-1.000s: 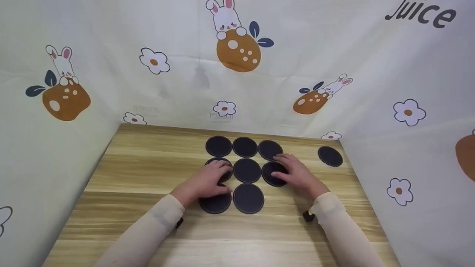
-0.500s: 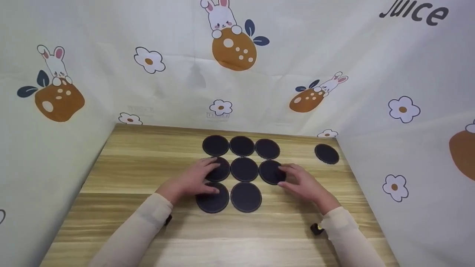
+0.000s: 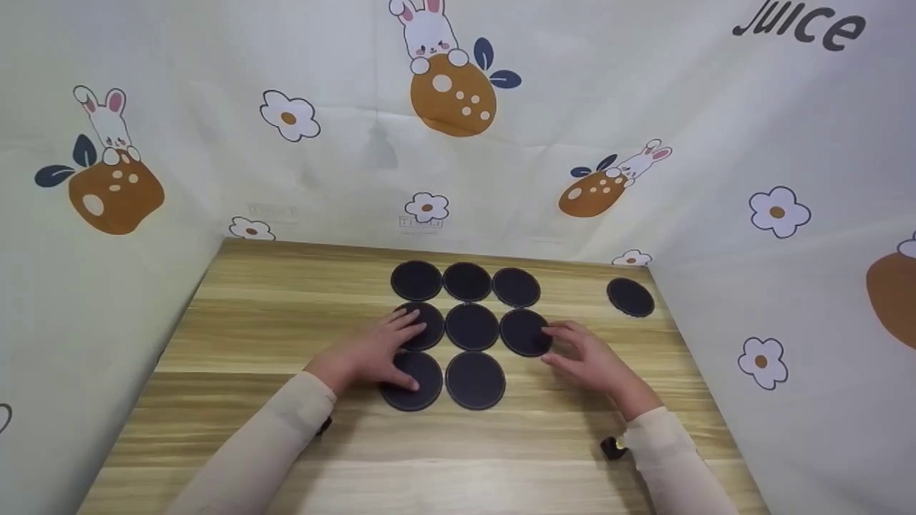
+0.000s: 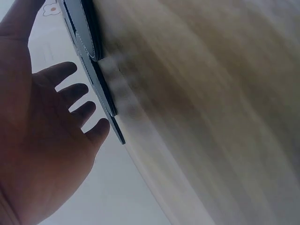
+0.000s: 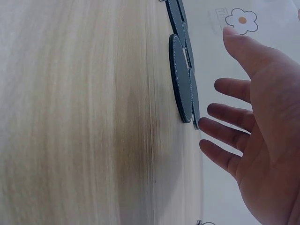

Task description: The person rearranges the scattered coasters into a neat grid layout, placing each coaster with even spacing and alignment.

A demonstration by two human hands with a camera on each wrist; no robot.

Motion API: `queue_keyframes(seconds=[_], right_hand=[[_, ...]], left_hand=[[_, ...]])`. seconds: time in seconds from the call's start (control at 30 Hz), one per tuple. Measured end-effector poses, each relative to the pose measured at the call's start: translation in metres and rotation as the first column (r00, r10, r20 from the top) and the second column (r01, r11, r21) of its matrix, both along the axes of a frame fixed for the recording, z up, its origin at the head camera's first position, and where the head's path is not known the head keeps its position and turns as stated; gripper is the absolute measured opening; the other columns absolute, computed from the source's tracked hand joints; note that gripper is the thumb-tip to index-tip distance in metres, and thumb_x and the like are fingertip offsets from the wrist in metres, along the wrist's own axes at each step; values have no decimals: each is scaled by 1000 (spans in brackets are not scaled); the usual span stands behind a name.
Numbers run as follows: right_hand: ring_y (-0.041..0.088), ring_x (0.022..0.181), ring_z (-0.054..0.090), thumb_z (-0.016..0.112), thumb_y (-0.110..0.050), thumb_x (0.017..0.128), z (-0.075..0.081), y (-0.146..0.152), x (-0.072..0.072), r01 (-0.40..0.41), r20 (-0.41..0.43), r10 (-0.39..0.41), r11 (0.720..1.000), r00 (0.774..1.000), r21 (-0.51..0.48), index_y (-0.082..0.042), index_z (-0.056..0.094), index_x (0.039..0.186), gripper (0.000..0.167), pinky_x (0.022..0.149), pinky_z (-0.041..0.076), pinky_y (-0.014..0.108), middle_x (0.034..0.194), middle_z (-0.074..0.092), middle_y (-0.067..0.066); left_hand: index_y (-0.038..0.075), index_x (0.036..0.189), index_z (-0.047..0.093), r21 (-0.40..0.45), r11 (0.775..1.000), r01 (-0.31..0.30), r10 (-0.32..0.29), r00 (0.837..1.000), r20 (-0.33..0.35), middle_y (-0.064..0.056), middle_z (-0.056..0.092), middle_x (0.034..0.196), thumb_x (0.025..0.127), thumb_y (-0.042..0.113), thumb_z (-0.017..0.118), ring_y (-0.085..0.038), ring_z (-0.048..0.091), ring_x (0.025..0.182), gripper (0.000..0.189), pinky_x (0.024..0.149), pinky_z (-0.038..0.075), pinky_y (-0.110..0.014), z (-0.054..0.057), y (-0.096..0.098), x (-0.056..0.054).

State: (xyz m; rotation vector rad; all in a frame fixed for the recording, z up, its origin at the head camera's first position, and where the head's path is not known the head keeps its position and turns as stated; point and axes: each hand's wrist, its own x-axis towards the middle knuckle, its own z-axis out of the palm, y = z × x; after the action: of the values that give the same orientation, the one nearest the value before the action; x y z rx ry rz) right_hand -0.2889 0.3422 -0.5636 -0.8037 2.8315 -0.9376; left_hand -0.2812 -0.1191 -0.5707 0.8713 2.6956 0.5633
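Note:
Round black coasters with stitched rims lie flat in close rows on the wooden table. My left hand [image 3: 368, 354] is spread at the left side of the group. Its fingers overlap the left coaster of the middle row [image 3: 434, 327], and its thumb overlaps the left coaster of the front row [image 3: 429, 372]. At the other side, my right hand [image 3: 590, 361] has its fingertips by the right rim of the middle row's right coaster [image 3: 522, 332]. In the right wrist view the fingers [image 5: 227, 115] are parted with nothing between them; the left wrist view shows loosely extended fingers [image 4: 75, 96] too.
A single coaster [image 3: 630, 297] lies apart near the table's back right corner. The front row's other coaster [image 3: 475, 380] sits in the middle. Pale printed sheeting [image 3: 343, 172] walls the wooden table [image 3: 272, 322] at the back and both sides.
My right hand has drawn back to the right, off the middle row's right coaster. My left hand has shifted slightly left, its thumb now lower on the front coaster. The coasters keep their arrangement.

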Motion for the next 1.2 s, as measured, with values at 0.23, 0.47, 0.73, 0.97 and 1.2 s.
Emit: queue_keyframes(seconds=[0.23, 0.47, 0.73, 0.97, 1.2], right_hand=[[42, 145, 56, 81, -36, 103, -1, 1, -1, -7, -6, 7, 1000, 1000, -29, -3, 70, 147, 56, 123, 42, 60, 154, 61, 20], [41, 147, 54, 80, -38, 103, -3, 0, -1, 20, 22, -20, 1000, 1000, -22, -4, 70, 147, 56, 123, 41, 60, 155, 60, 18], [40, 147, 55, 80, -38, 103, -3, -1, -1, 42, 28, -42, 999, 999, -3, -5, 71, 147, 55, 123, 42, 58, 155, 61, 15], [38, 140, 63, 79, -38, 105, -2, 2, -6, 71, 61, -70, 997, 996, -16, -4, 68, 149, 57, 120, 46, 57, 156, 60, 14], [43, 134, 65, 81, -28, 104, 2, 13, -26, 150, -40, -150, 989, 988, -3, 2, 68, 146, 54, 115, 49, 60, 145, 67, 19]], left_hand=[[10, 172, 41, 11, 1000, -2, 1, 1000, 24, -13, 22, 183, 84, 65, 90, -41, 14, 169, 114, 132, 23, -63, 1, 1, 0], [8, 170, 43, 6, 1000, -17, 17, 999, 28, -15, 25, 182, 85, 59, 92, -43, 19, 168, 111, 131, 27, -61, -1, 5, 4], [5, 168, 46, 25, 1000, -19, 19, 1000, 2, -18, 28, 180, 84, 60, 92, -45, 22, 166, 110, 130, 30, -62, 0, 8, 5], [4, 168, 45, 40, 999, -20, 19, 1000, 2, -19, 28, 180, 84, 60, 92, -46, 22, 166, 111, 130, 28, -64, 0, 7, 5], [5, 168, 45, 50, 998, -33, 32, 999, 10, -18, 28, 180, 83, 61, 92, -45, 21, 167, 112, 130, 27, -66, -4, 5, 5]])
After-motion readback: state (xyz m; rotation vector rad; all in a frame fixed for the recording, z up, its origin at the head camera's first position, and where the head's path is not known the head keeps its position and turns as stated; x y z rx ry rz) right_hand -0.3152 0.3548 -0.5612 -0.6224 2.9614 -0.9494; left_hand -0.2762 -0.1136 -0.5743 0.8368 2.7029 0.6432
